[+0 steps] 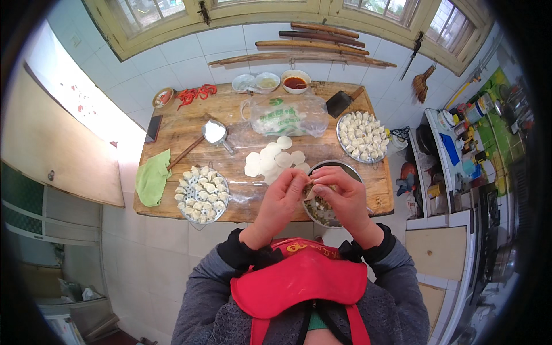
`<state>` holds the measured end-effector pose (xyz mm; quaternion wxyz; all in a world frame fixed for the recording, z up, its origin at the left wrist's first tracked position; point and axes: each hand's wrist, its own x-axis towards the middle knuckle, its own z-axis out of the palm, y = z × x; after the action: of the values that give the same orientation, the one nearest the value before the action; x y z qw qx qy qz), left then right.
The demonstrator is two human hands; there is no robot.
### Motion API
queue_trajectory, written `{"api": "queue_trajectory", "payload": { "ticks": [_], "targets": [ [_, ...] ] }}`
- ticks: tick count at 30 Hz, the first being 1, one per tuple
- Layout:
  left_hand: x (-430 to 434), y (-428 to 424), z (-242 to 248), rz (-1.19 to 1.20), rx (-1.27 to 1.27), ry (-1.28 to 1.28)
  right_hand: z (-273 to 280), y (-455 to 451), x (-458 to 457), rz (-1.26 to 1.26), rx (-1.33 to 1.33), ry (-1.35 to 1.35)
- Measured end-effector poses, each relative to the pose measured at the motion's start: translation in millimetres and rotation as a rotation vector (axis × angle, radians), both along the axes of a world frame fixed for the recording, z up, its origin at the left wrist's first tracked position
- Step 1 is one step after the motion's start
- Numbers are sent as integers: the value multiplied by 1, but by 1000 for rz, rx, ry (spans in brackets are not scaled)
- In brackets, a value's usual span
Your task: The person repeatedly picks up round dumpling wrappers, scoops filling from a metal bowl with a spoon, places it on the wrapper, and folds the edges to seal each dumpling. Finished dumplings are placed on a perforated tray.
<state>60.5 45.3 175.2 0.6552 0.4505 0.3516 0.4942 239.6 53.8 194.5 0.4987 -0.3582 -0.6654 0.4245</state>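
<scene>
My left hand (282, 199) and my right hand (345, 195) meet above the near edge of a wooden table. Between their fingertips they pinch a dumpling wrapper (309, 195), mostly covered by the fingers. Beneath my right hand sits a metal bowl (354, 171) of chopped filling (318, 208), partly hidden by that hand. A loose pile of round dough wrappers (268, 158) lies just beyond my left hand. Folded dumplings stand on a perforated metal tray (183, 194) to the left. Another round tray of dumplings (362, 136) is at the right.
Beyond the wrappers lies a plastic bag (284, 116). A cleaver (340, 103) rests back right. A metal scoop of flour (214, 131), a wooden stick (185, 153) and a green cloth (153, 179) occupy the left. Red peppers (196, 94) and a sauce bowl (296, 82) line the back.
</scene>
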Motion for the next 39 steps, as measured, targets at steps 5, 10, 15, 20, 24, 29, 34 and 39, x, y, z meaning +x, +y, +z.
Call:
{"api": "queue_trajectory", "payload": {
  "ticks": [5,10,15,20,24,29,34,39],
  "targets": [
    [5,-9,12,93,159,-137,12,-7,-9,-95,-128,187],
    [8,-9,13,87,397,-101,22,-14,-17,-82,-206,307],
    [3,-13,14,144,302,-83,23,-15,-20,-56,-169,290],
    [0,-15,20,153,260,-15,20,-16,-20,-51,-162,302],
    [2,-14,24,159,187,-28,17,-17,-21,-43,-236,384],
    [2,-14,29,154,8,-165,14,-17,-23,-78,-281,402],
    [1,-10,32,150,-58,-100,9,-16,-25,-68,-317,467],
    [0,-12,31,144,-125,-131,1,-15,-28,-53,-275,502]
  ]
}}
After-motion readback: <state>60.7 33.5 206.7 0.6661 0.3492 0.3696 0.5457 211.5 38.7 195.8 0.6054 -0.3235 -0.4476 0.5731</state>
